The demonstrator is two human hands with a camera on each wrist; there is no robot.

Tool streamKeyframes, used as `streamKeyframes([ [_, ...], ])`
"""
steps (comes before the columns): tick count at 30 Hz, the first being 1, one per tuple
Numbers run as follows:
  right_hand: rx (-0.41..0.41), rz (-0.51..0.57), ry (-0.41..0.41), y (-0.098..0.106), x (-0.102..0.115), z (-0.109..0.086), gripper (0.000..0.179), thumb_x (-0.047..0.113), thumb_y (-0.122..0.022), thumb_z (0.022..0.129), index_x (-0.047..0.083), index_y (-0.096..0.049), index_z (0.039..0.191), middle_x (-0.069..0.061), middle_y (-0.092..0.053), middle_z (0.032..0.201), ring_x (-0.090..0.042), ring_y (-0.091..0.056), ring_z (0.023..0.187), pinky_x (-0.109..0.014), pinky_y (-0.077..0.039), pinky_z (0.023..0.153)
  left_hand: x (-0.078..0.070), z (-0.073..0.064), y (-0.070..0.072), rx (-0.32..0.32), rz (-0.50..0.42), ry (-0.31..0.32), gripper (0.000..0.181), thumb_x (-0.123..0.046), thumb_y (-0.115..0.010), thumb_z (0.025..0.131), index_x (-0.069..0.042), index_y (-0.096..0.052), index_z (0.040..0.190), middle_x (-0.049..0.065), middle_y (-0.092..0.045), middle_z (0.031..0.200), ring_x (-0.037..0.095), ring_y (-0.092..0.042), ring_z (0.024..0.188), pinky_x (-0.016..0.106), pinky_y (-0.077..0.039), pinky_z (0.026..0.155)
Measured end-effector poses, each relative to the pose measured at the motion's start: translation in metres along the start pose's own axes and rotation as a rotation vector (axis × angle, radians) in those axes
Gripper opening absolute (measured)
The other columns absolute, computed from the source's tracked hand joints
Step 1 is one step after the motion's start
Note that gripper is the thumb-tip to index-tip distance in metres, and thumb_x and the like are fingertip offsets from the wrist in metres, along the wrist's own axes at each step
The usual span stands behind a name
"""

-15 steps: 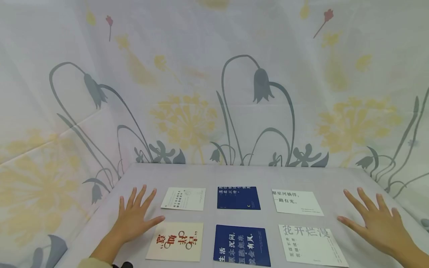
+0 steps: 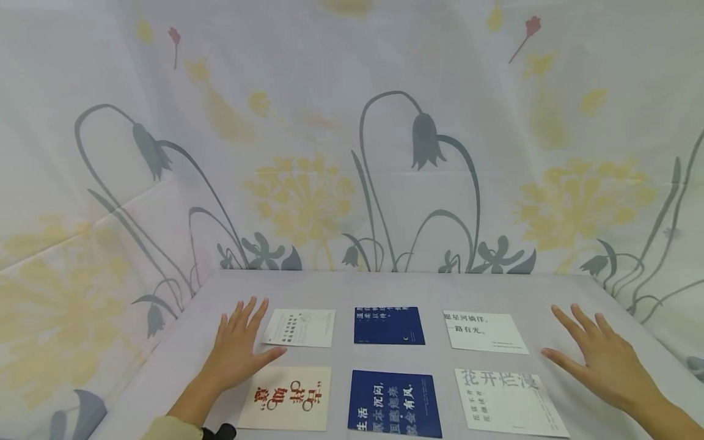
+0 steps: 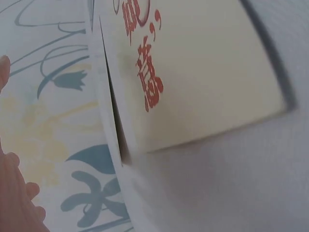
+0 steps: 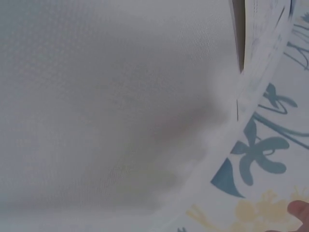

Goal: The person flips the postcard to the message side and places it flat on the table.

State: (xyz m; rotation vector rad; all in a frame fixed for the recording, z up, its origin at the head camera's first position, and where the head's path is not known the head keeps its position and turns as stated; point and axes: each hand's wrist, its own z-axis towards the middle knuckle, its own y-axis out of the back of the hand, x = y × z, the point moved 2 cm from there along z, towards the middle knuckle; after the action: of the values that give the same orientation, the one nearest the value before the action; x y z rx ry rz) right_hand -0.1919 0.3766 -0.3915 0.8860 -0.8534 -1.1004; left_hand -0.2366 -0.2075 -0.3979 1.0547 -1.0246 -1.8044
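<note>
My left hand [image 2: 235, 351] hovers with fingers spread at the left of the cards, its thumb between a white card with small grey print [image 2: 321, 330] and a cream card with red characters [image 2: 286, 418]. That cream card fills much of the left wrist view. On the right, my right hand [image 2: 602, 366] is held out, fingers apart, beside a white card with large grey characters [image 2: 522, 406] and a white card with black characters [image 2: 467, 342]. Between them lie a dark blue card with a small moon [image 2: 385, 333] and a larger dark blue card [image 2: 363, 385]. Both hands hold nothing.
The cards lie in two rows of three on a pale cloth-covered table [image 2: 398, 290]. A white curtain with grey and yellow flowers [image 2: 330, 73] hangs behind and at both sides. A black strap [image 2: 222, 432] shows at my left wrist.
My left hand has moved right, closer to the left cards. My right hand has shifted slightly left. The cards lie as before, and the head view has turned a little.
</note>
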Motion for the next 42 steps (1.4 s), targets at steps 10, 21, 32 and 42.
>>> streamKeyframes([
  [10,-0.02,0.068,0.023,0.001,0.007,0.006,0.081,0.04,-0.065,0.085,0.015,-0.021,0.149,-0.032,-0.026,0.142,-0.062,-0.021,0.121,-0.076,-0.025,0.077,-0.016,0.01,-0.006,-0.05,-0.046,-0.026,0.096,-0.061,-0.064,0.076,-0.007,-0.027,0.146,0.02,-0.026,0.148,0.039,-0.014,0.136,0.059,-0.009,0.107],
  [21,-0.048,0.155,0.048,-0.001,0.015,0.012,0.081,0.037,-0.067,0.084,0.014,-0.023,0.148,-0.031,-0.028,0.142,-0.056,-0.022,0.126,-0.074,-0.023,0.083,-0.034,0.023,-0.013,-0.077,-0.087,-0.042,0.101,-0.06,-0.068,0.073,-0.008,-0.024,0.147,0.017,-0.028,0.148,0.037,-0.019,0.136,0.055,-0.014,0.108],
  [32,-0.053,0.208,0.073,-0.007,0.02,0.019,0.082,0.035,-0.07,0.082,0.013,-0.027,0.147,-0.031,-0.032,0.139,-0.055,-0.03,0.12,-0.073,-0.023,0.086,-0.054,0.034,-0.017,-0.082,-0.151,-0.066,0.1,-0.059,-0.071,0.07,-0.01,-0.028,0.146,0.015,-0.033,0.145,0.035,-0.021,0.136,0.056,-0.019,0.107],
  [42,-0.033,0.266,0.067,-0.01,0.028,0.025,0.081,0.034,-0.072,0.08,0.006,-0.031,0.144,-0.031,-0.032,0.139,-0.055,-0.03,0.119,-0.071,-0.024,0.087,-0.072,0.044,-0.02,-0.062,-0.223,-0.066,0.098,-0.059,-0.072,0.068,-0.014,-0.032,0.145,0.013,-0.034,0.144,0.033,-0.021,0.136,0.057,-0.024,0.104],
])
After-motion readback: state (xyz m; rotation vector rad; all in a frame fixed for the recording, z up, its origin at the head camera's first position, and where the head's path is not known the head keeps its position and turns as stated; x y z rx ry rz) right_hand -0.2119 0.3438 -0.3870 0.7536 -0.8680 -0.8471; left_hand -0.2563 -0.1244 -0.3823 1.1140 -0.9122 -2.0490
